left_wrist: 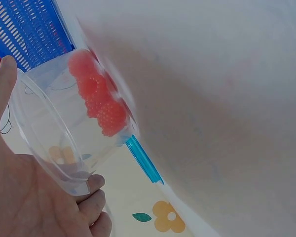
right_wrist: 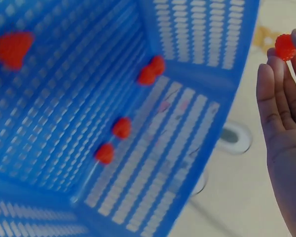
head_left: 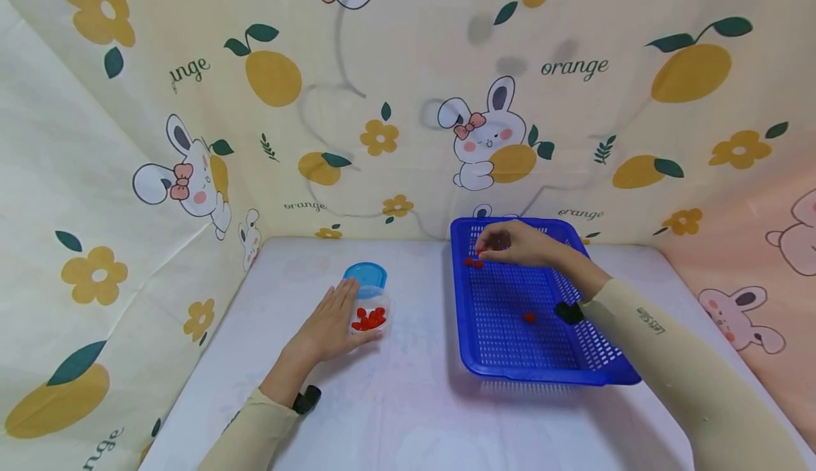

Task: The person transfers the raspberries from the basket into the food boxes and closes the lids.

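Well underway: cup [head_left: 370,315] partly filled with berries, steadied by flat left hand [head_left: 328,326]. Right hand [head_left: 513,243] over basket [head_left: 542,375], pinching one berry [right_wrist: 285,47]; several berries [right_wrist: 114,140] left there.

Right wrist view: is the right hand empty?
No: the right hand pinches a red raspberry at its fingertips, beside the blue basket, where more raspberries lie.
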{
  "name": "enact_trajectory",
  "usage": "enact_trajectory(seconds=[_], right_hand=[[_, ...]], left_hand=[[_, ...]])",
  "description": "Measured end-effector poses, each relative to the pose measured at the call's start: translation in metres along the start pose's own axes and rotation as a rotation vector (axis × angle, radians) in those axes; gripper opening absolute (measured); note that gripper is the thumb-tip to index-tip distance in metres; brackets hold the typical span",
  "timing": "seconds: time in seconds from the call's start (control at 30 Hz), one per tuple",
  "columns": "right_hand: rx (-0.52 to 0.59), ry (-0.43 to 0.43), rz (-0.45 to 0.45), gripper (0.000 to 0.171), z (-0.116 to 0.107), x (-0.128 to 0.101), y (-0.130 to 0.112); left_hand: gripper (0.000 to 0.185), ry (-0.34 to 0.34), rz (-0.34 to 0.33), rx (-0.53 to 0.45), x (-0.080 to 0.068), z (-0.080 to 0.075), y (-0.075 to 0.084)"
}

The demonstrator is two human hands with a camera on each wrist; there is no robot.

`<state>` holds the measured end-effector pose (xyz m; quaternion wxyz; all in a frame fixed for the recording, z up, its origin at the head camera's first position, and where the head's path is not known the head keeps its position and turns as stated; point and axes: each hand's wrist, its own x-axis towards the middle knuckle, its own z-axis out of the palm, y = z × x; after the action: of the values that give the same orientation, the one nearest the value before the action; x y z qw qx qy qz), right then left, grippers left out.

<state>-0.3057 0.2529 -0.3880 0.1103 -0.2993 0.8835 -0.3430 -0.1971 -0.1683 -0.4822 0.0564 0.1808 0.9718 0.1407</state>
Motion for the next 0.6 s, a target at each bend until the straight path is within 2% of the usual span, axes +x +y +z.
enact_trajectory(seconds=[0.3, 0.6], right_hand=[[0.09, -0.04, -0.102, 0.016, 0.019, 0.016, -0.045], [0.102, -0.092, -0.192, 0.012, 0.05, 0.038, -0.076]], left_hand=[[0.117, -0.005, -0.003, 0.005, 0.001, -0.002, 0.0], [0.117, -0.009, -0.015, 0.003, 0.0, -0.003, 0.002]])
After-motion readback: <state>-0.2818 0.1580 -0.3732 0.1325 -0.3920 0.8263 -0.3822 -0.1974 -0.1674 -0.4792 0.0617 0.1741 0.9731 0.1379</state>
